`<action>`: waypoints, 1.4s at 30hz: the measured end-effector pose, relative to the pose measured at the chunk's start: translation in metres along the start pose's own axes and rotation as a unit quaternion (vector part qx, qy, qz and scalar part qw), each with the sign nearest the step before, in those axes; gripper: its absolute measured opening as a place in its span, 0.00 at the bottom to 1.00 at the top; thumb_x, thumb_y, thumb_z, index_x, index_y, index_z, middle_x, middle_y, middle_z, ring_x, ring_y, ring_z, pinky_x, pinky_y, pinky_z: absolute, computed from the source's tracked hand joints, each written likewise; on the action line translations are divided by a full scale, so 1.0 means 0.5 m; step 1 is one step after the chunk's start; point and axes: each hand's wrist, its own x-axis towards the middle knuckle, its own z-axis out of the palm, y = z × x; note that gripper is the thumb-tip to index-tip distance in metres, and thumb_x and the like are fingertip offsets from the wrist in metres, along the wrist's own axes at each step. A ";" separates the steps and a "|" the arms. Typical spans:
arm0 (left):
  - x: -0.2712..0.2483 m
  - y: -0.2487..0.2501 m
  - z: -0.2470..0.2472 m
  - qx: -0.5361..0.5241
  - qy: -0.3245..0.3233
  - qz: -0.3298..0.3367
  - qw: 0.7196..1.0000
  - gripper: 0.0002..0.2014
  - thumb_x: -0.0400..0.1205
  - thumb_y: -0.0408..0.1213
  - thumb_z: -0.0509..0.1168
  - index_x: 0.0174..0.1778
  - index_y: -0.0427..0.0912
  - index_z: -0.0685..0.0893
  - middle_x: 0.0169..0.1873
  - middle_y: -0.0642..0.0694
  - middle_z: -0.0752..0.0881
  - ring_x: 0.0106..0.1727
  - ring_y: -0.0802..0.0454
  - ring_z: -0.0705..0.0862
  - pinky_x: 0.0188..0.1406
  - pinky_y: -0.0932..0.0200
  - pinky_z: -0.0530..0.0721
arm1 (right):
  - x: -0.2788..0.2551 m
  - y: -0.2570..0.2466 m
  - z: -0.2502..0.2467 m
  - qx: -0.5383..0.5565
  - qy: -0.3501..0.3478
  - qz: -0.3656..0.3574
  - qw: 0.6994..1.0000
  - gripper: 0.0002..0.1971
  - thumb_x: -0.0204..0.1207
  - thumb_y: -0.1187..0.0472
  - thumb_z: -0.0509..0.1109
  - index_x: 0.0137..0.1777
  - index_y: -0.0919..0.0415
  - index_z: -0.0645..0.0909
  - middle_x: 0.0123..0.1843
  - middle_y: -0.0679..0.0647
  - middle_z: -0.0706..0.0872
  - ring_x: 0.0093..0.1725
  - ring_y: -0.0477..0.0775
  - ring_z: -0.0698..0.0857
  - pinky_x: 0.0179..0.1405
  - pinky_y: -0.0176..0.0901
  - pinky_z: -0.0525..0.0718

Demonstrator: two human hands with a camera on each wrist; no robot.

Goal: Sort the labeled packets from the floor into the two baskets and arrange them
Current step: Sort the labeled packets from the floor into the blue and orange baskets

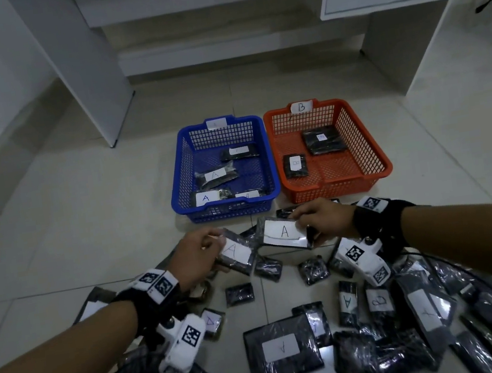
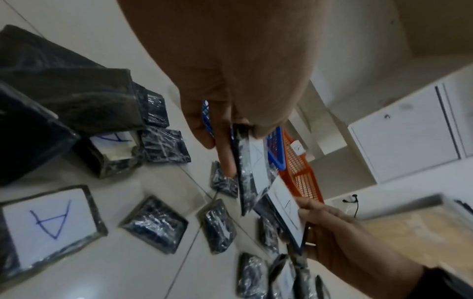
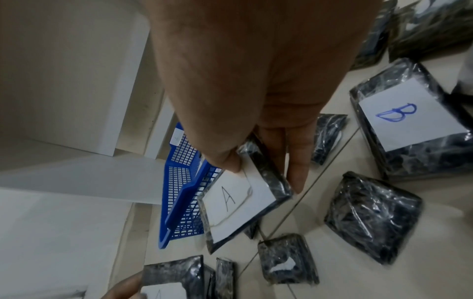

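While hands (image 1: pixel 199 254) hold packets (image 1: pixel 283 231), B packet (image 3: pixel 409 125) beside

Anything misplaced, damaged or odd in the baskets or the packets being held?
Nothing stands out. Blue basket shows readable A labels, orange basket B packets. Left hand and right hand each hold an intact A packet.
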 end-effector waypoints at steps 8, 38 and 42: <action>-0.001 0.021 -0.022 -0.057 0.013 0.027 0.998 0.25 0.80 0.25 0.72 0.69 0.51 0.76 0.53 0.46 0.90 0.47 0.52 0.92 0.39 0.57 0.91 | -0.010 -0.024 -0.021 0.022 0.012 -0.014 1.000 0.14 0.86 0.66 0.60 0.60 0.55 0.86 0.54 0.63 0.88 0.46 0.59 0.86 0.41 0.56 0.90; 0.328 -0.030 -0.104 0.436 0.096 0.053 0.893 0.18 0.79 0.55 0.69 0.66 0.65 0.81 0.63 0.53 0.80 0.68 0.45 0.73 0.57 0.47 0.60 | 0.288 -0.171 0.013 -0.486 0.050 -0.170 0.856 0.10 0.78 0.50 0.66 0.58 0.44 0.73 0.53 0.46 0.85 0.61 0.57 0.81 0.67 0.66 0.67; 0.297 -0.038 -0.109 0.364 0.160 0.122 0.910 0.15 0.78 0.49 0.71 0.61 0.60 0.85 0.62 0.53 0.79 0.67 0.45 0.71 0.58 0.50 0.59 | 0.269 -0.170 0.015 -0.500 0.096 -0.181 0.842 0.10 0.78 0.49 0.69 0.59 0.45 0.79 0.65 0.49 0.81 0.70 0.58 0.73 0.67 0.68 0.66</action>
